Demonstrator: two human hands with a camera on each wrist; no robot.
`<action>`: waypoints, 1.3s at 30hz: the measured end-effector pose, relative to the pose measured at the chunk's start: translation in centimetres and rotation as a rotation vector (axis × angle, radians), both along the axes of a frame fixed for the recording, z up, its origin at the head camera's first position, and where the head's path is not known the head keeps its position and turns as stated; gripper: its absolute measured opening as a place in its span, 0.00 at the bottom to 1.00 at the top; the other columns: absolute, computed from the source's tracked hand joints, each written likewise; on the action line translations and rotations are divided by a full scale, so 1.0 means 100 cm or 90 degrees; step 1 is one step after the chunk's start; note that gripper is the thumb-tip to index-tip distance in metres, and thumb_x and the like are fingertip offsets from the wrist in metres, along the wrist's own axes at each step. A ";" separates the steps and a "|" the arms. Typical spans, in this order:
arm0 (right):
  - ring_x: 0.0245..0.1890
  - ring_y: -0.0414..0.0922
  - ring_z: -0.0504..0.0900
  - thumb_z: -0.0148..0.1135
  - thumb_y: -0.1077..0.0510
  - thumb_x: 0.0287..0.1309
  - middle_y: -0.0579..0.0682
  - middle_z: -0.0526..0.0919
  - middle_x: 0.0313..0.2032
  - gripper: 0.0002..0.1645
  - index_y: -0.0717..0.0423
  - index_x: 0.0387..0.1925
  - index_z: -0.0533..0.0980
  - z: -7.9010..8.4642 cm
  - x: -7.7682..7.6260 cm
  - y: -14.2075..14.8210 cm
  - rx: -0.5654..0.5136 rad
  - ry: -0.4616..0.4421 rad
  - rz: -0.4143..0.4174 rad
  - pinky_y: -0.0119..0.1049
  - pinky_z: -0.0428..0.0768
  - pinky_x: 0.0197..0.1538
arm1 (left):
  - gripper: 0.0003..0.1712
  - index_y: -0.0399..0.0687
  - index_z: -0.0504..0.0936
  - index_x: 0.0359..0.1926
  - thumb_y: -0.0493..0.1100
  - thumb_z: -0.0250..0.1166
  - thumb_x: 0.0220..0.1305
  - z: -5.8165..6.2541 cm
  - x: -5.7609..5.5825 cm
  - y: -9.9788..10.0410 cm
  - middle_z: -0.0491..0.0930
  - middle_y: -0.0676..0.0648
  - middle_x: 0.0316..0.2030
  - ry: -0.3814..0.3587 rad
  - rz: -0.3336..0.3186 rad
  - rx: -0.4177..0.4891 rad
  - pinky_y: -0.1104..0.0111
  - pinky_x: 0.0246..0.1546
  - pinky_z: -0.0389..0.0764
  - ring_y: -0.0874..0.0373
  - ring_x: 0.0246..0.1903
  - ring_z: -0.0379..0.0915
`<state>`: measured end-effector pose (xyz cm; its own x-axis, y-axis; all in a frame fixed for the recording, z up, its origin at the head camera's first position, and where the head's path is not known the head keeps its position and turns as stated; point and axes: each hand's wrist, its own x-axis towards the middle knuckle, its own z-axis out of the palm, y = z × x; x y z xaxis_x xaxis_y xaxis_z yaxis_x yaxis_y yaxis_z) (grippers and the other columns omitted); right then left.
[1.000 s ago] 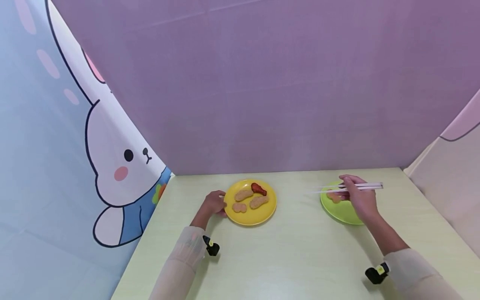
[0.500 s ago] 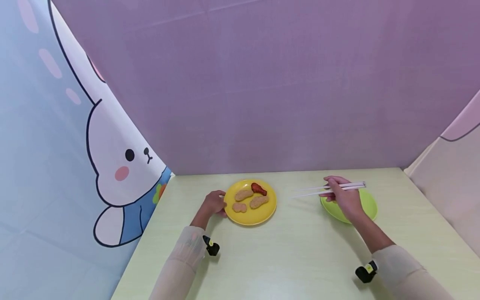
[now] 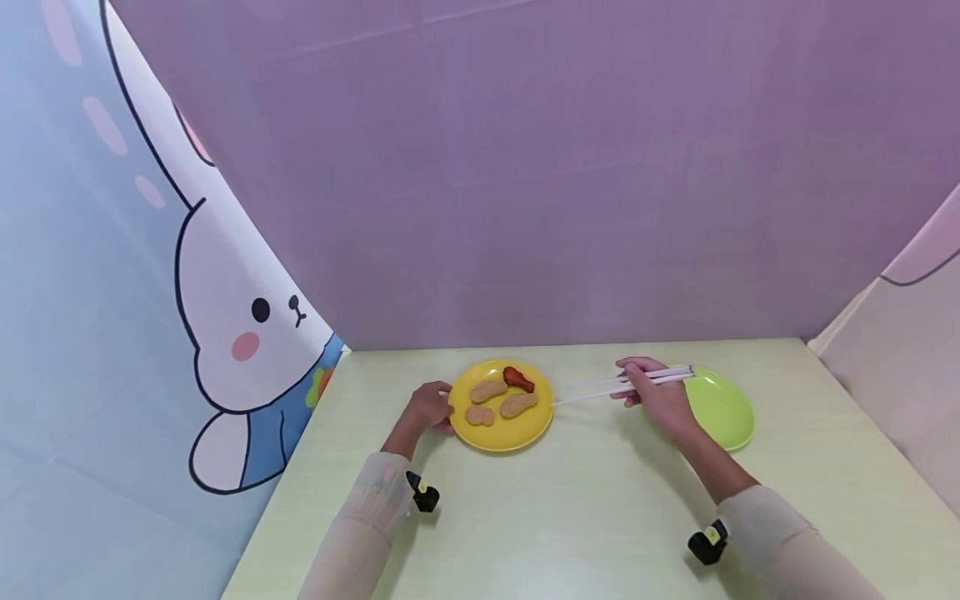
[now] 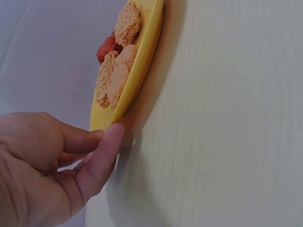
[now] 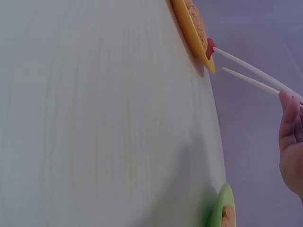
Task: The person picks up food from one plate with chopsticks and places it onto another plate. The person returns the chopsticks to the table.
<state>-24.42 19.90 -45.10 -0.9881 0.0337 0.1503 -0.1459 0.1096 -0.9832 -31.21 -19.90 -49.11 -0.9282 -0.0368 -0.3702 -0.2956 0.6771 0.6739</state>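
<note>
Purple backdrop point(image 3: 525, 167) behind a pale table point(image 3: 570, 500), and the chopsticks point(image 5: 255, 71) are held over it, tips apart, near the right edge of the yellow plate point(image 3: 517, 433). The right hand point(image 3: 656, 400) has its grip clamped on them; the left hand point(image 3: 429, 406) pinches that plate's rim. On it: red drumstick point(image 3: 518, 379), three tan nuggets point(image 3: 519, 406). Green plate point(image 3: 727, 412) sits further right, bunny wall point(image 3: 225, 333) off left.

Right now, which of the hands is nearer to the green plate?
Right. In the head view, the right hand, holding chopsticks, is beside the green plate; the left hand is farther off, pinching the yellow plate by its rim.
</note>
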 end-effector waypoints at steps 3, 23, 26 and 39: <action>0.29 0.38 0.90 0.56 0.53 0.74 0.36 0.88 0.31 0.20 0.65 0.55 0.78 -0.001 -0.002 -0.007 0.023 -0.006 0.000 0.29 0.86 0.29 | 0.28 0.44 0.73 0.68 0.33 0.62 0.68 -0.001 0.000 0.000 0.83 0.40 0.42 0.001 0.001 0.001 0.73 0.22 0.85 0.59 0.21 0.83; 0.30 0.42 0.90 0.54 0.54 0.76 0.37 0.87 0.34 0.23 0.70 0.59 0.75 -0.009 -0.014 -0.035 0.020 -0.012 0.038 0.30 0.86 0.27 | 0.28 0.43 0.73 0.68 0.34 0.61 0.68 0.001 0.002 0.001 0.83 0.40 0.43 0.008 0.003 -0.002 0.72 0.23 0.85 0.59 0.20 0.81; 0.30 0.43 0.90 0.55 0.54 0.75 0.38 0.87 0.34 0.23 0.70 0.59 0.76 -0.010 -0.016 -0.037 0.012 -0.014 0.042 0.32 0.86 0.27 | 0.28 0.43 0.73 0.68 0.34 0.61 0.68 0.002 0.002 0.002 0.83 0.40 0.43 0.009 0.003 -0.005 0.72 0.22 0.85 0.60 0.20 0.81; 0.28 0.42 0.90 0.56 0.55 0.75 0.41 0.87 0.34 0.22 0.71 0.56 0.77 -0.019 -0.029 -0.044 -0.011 -0.007 0.040 0.29 0.85 0.25 | 0.27 0.44 0.75 0.67 0.36 0.63 0.67 0.003 0.004 0.001 0.82 0.39 0.53 0.031 -0.022 -0.057 0.74 0.23 0.83 0.63 0.21 0.81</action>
<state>-27.35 15.47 -47.02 -0.9900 -0.0256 0.1387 -0.1404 0.0832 -0.9866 -30.86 -19.79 -48.83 -0.9464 -0.0349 -0.3212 -0.2391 0.7442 0.6237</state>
